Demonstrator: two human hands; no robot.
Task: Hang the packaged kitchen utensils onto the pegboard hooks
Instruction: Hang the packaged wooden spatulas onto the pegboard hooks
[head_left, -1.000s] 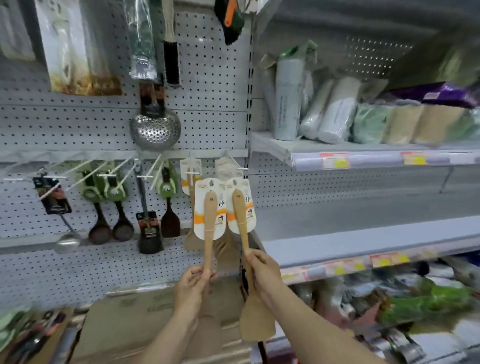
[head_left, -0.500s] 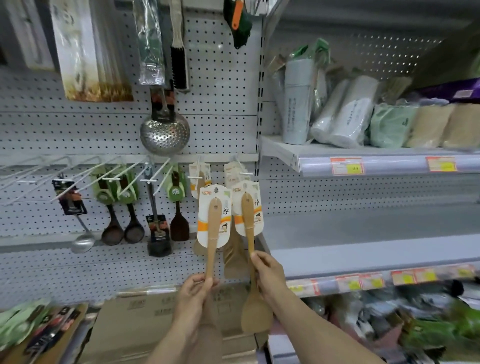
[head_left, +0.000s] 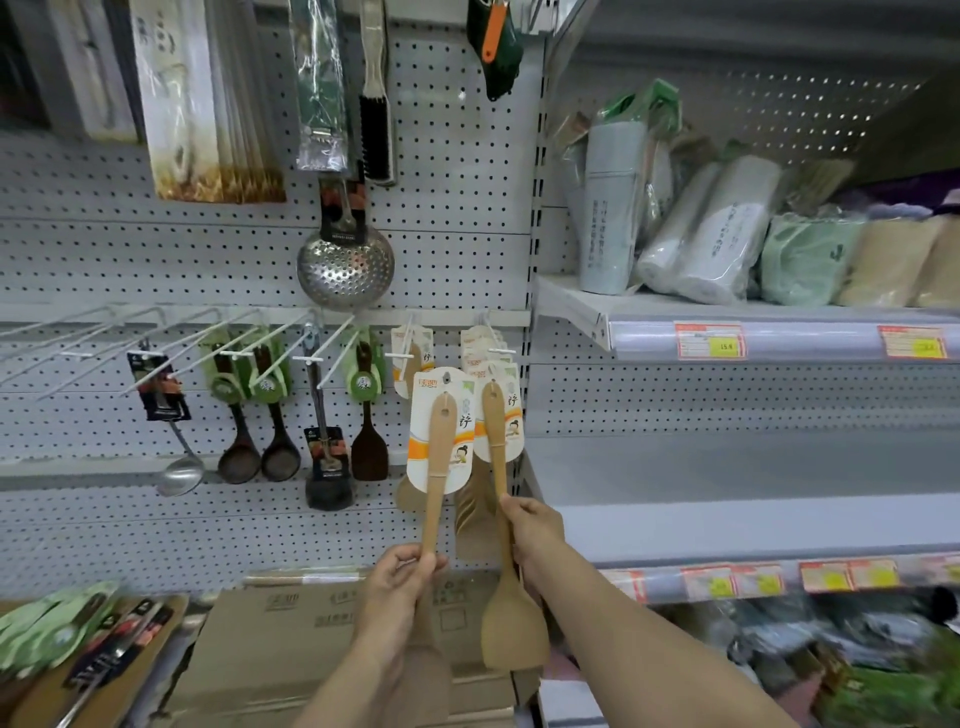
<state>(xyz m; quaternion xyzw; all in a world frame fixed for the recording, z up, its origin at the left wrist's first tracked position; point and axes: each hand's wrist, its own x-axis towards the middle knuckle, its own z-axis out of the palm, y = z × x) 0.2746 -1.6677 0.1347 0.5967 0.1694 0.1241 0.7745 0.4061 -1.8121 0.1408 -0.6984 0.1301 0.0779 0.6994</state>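
I hold two wooden spatulas with white-and-orange card labels upright in front of the pegboard (head_left: 457, 249). My left hand (head_left: 402, 577) grips the handle of the left spatula (head_left: 440, 452); its blade is hidden behind my hand. My right hand (head_left: 532, 530) grips the right spatula (head_left: 496, 431), whose blade (head_left: 511, 629) hangs below my wrist. Both card tops sit just below two hooks (head_left: 408, 356) that carry matching packaged spatulas (head_left: 485, 348).
Ladles, dark spoons and a dark turner (head_left: 369, 447) hang on hooks to the left, under a steel skimmer (head_left: 345, 267). Several bare hooks (head_left: 78, 338) jut out far left. Cardboard boxes (head_left: 291, 639) sit below. Shelves (head_left: 727, 499) with wrapped goods stand to the right.
Both spatulas have kept their place in front of the hooks with my grip unchanged. The camera view has shifted slightly left, so the pegboard sits further right in the frame.
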